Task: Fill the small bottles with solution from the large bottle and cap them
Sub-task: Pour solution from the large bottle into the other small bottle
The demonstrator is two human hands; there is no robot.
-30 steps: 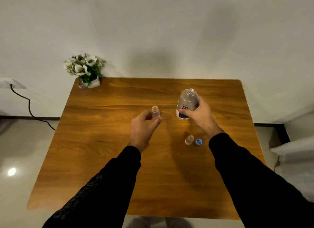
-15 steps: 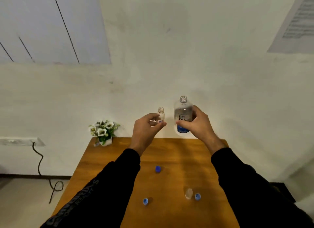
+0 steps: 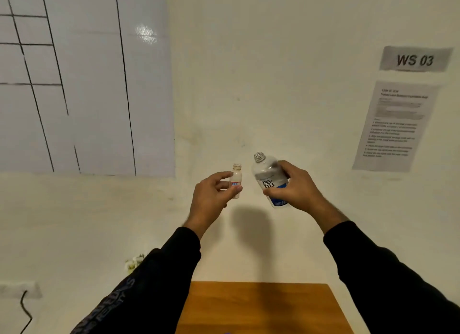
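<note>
Holding both bottles up in front of a cream wall, well above the wooden table [image 3: 261, 306], whose far edge only shows at the bottom of the head view. Left hand [image 3: 211, 199] pinches the small bottle [image 3: 236, 181] between thumb and fingertips, fingers curled round its lower body; bottle upright, uncapped, pale plastic with a small red-and-blue label, threaded neck at top. Can't tell how much liquid is in it. Right hand [image 3: 293, 189] grips the large bottle [image 3: 270, 181], thumb across the front, fingers wrapped behind; clear body, white "re-nu" lettering, blue band at the base. Large bottle uncapped, threaded mouth showing, tilted with its neck leaning left toward the small bottle. Mouths near each other but apart, large mouth slightly higher; no liquid seen passing between them. Fill level in the large bottle hard to read.

Both arms in black long sleeves [image 3: 154, 284], greyish print on the left one. White tile panel [image 3: 87, 84] with dark grout lines on the wall upper left. Paper sign reading "WS 03" [image 3: 415, 59] upper right, printed instruction sheet [image 3: 395, 125] below it, text too blurred to read. White flowers [image 3: 133, 262] peek out beside the left sleeve. White wall socket strip [image 3: 17, 289] with a black cable [image 3: 26, 311] at lower left.
</note>
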